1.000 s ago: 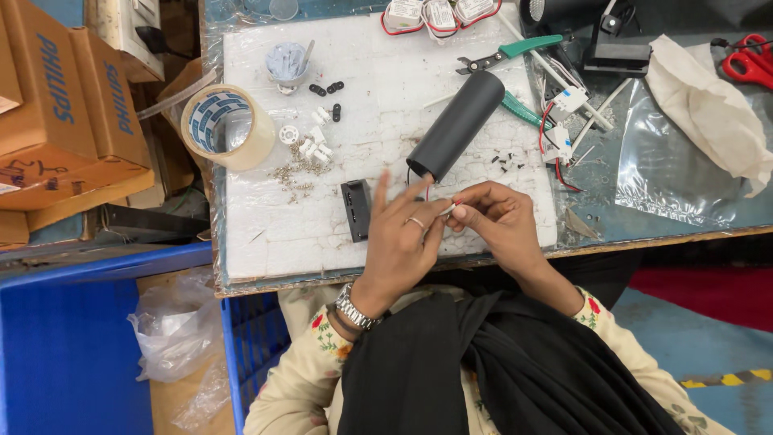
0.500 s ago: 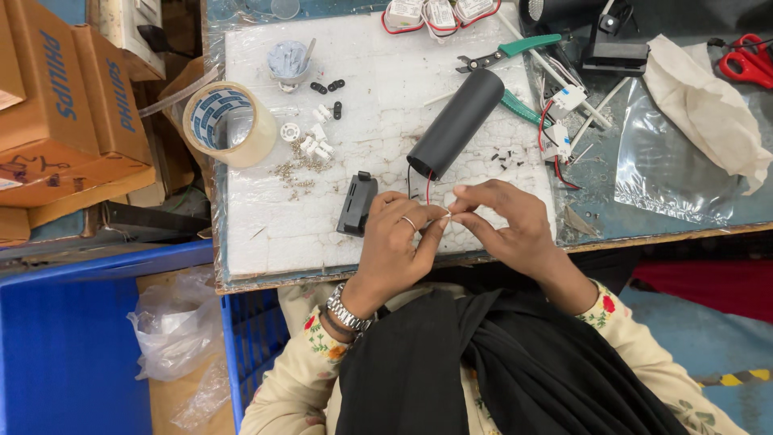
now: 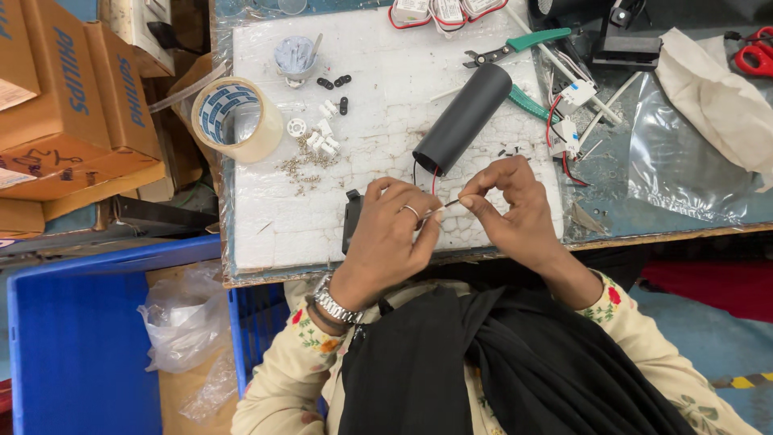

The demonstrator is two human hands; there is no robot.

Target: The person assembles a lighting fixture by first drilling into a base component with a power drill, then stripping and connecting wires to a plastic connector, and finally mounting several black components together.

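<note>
Fingers of my left hand (image 3: 392,234) and right hand (image 3: 507,201) pinched shut on a thin wire (image 3: 448,205); light, limp, best gripped near its tip

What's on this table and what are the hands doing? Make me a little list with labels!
Left hand: left hand pinches a thin wire at one end; a ring on one finger, a wristwatch on the wrist.
Right hand: right hand pinches the same wire at its other end.
Nearest thing: black tube lying on the white foam board, red and black wires at its near end.
Under the left hand: small black block, partly hidden.
Also there: tape roll, green-handled pliers, red scissors, blue crate.
</note>
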